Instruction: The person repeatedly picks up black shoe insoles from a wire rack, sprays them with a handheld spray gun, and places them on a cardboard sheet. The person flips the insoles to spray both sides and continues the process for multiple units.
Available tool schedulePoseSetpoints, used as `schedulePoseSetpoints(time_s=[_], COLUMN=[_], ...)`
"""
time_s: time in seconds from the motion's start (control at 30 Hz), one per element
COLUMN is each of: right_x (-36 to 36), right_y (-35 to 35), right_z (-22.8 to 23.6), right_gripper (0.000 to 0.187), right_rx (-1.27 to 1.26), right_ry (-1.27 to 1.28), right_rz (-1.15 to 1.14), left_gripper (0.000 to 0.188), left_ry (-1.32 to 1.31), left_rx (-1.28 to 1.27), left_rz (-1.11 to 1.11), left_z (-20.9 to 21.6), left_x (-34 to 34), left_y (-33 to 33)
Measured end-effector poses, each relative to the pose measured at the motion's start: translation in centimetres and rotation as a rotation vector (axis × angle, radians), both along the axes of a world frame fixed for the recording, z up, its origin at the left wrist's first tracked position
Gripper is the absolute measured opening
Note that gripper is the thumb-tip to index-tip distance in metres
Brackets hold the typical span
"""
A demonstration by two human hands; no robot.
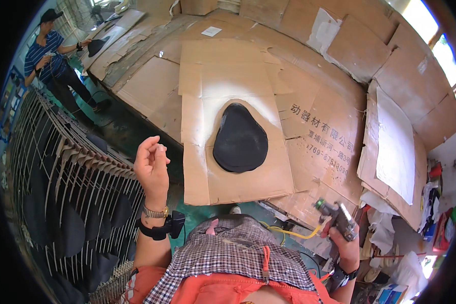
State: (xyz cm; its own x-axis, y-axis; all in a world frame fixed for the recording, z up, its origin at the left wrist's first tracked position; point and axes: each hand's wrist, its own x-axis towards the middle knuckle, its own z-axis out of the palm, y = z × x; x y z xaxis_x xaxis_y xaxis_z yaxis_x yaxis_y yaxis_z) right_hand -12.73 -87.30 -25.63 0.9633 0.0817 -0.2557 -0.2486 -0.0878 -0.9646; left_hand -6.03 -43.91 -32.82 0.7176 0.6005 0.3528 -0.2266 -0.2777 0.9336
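A black, rounded triangular pad (240, 138) lies flat on a cardboard sheet (207, 185), its narrow end pointing away from me. Pale overspray marks the cardboard around it. My right hand (345, 242) grips a metal spray gun (338, 219) to the right of the sheet, with a yellow hose (299, 235) running from it. My left hand (153, 164) is raised left of the sheet, apart from the pad. Its fingers are curled with the thumb close to them, and I see nothing in them.
A wire rack (81, 202) holding several black pads stands at my left. Cardboard panels (362, 48) line the back and right of the bench. A white sheet (395, 144) hangs on the right panel. At the far left, another person (53, 55) holds a dark pad (96, 47).
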Motion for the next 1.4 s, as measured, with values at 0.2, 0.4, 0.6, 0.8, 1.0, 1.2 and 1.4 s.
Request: schedulePoseSetpoints(time_s=[0.2, 0.4, 0.6, 0.8, 1.0, 1.2, 1.4], right_x=[-0.5, -1.9, -3.5, -2.7, -3.5, -1.7, -2.0], right_y=[1.6, -0.3, -2.6, -0.9, -3.0, -0.9, -3.0], right_z=[-0.7, -0.4, -0.4, -0.6, -0.7, -1.6, -0.9], right_gripper=[0.059, 0.059, 0.061, 0.055, 0.061, 0.057, 0.054], right_rx=[0.125, 0.072, 0.080, 0.046, 0.072, 0.138, 0.058], right_ry=[0.006, 0.013, 0.043, -0.038, 0.036, -0.016, 0.007], right_rz=[0.007, 0.019, -0.032, -0.180, -0.038, -0.132, -0.002], left_gripper=[0.018, 0.017, 0.018, 0.016, 0.016, 0.021, 0.026], left_ry=[0.164, 0.302, 0.383, 0.495, 0.632, 0.853, 0.925], left_rx=[-0.082, -0.175, -0.181, -0.078, -0.017, 0.152, 0.417], left_rz=[-0.060, -0.101, -0.102, -0.098, -0.082, -0.073, 0.011], left_z=[-4.1, -8.7, -12.8, -17.8, -20.5, -23.0, -23.1], left_x=[1.7, 2.1, 3.1, 5.0, 6.4, 9.3, 11.0], left_y=[-0.9, -0.7, -0.8, -1.9, -3.3, -5.3, -7.5])
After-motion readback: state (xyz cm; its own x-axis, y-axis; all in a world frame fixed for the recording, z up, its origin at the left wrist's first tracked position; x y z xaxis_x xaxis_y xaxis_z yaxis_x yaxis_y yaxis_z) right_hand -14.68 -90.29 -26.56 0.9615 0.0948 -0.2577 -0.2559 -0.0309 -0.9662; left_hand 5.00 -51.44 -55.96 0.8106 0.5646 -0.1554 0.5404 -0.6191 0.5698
